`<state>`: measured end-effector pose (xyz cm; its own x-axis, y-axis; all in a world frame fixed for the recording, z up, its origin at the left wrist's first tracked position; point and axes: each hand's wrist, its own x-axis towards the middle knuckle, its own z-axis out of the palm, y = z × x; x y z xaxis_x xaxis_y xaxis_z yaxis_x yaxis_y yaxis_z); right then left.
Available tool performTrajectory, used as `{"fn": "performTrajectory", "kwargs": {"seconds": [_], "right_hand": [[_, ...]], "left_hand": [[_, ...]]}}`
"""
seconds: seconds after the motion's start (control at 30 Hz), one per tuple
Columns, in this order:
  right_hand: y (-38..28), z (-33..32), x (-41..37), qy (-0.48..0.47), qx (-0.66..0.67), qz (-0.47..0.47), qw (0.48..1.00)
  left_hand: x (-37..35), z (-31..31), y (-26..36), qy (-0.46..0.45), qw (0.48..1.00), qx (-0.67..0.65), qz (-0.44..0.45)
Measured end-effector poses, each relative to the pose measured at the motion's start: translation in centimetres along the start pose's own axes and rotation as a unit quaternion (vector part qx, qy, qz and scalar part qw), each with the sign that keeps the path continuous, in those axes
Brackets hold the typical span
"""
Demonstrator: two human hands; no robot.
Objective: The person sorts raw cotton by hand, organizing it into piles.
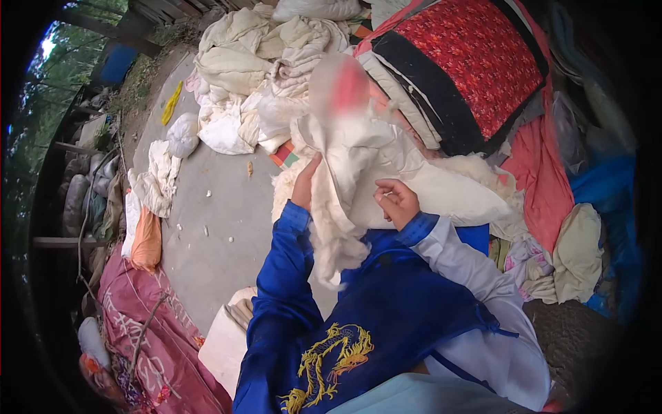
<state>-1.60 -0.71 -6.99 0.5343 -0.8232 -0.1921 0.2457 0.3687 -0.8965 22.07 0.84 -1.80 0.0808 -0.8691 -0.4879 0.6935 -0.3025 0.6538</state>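
Note:
A large piece of cream fabric (427,190) with fluffy wadding (339,238) along its edges lies across my lap. At the fabric's left edge, my left hand (304,183) grips a fold, thumb up. My right hand (398,201) is above the middle of the fabric, its fingers curled together; whatever they may hold is too small to make out. Blue sleeves cover both wrists. Just beyond the hands, a blurred round patch with red in it hides part of the view.
Cream quilts and wadding (234,65) are heaped on the grey floor ahead. A red patterned quilt with black borders (469,62) lies at the upper right. Maroon sacking (148,324) is at the lower left, near an orange bundle (145,238) and a yellow strip (172,103).

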Motion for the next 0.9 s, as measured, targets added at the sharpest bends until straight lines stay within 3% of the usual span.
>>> {"fn": "performTrajectory", "kwargs": {"seconds": [0.1,0.17,0.23,0.33,0.37,0.53,0.63,0.7,0.73,0.77,0.8,0.9], "right_hand": [[-0.9,0.8,0.3,0.015,-0.011,-0.074,0.997],[-0.8,1.5,0.0,0.021,-0.043,-0.127,0.991],[-2.1,1.7,-0.6,0.031,-0.147,-0.179,0.972],[-4.5,2.6,-1.8,0.058,-0.234,-0.227,0.944],[-5.2,2.8,-1.9,0.062,-0.255,-0.25,0.932],[-5.2,3.0,-1.7,0.089,-0.317,-0.286,0.9],[-4.2,1.9,-1.3,0.05,-0.21,-0.244,0.945],[-3.5,1.8,-1.0,0.0,-0.02,-0.174,0.984],[-3.5,1.9,-1.0,-0.025,0.076,-0.136,0.987],[-3.7,1.7,-1.6,-0.032,0.214,-0.016,0.976],[-3.4,1.6,-1.7,-0.038,0.257,0.007,0.966],[-1.9,0.6,-1.4,-0.038,0.344,0.055,0.937]], "left_hand": [[-2.3,-1.0,-2.4,-0.05,0.998,0.028,-0.012],[-3.6,-0.5,-4.4,-0.039,0.994,0.102,0.029],[-4.8,1.3,-5.9,-0.028,0.986,0.152,0.062],[-4.5,-1.1,-8.3,-0.039,0.964,0.261,0.038],[-3.8,-3.3,-8.8,-0.084,0.957,0.276,-0.025],[-5.8,1.4,-8.8,-0.135,0.962,0.231,0.051],[-5.9,2.2,-8.7,-0.145,0.962,0.215,0.088],[-5.6,2.9,-8.7,-0.126,0.954,0.233,0.14],[-5.6,3.2,-8.4,-0.09,0.955,0.257,0.122],[-5.5,3.6,-8.2,-0.055,0.953,0.28,0.102],[-5.5,3.8,-7.9,-0.019,0.949,0.303,0.083],[-4.9,5.1,-8.2,0.001,0.982,0.165,0.088]]}}
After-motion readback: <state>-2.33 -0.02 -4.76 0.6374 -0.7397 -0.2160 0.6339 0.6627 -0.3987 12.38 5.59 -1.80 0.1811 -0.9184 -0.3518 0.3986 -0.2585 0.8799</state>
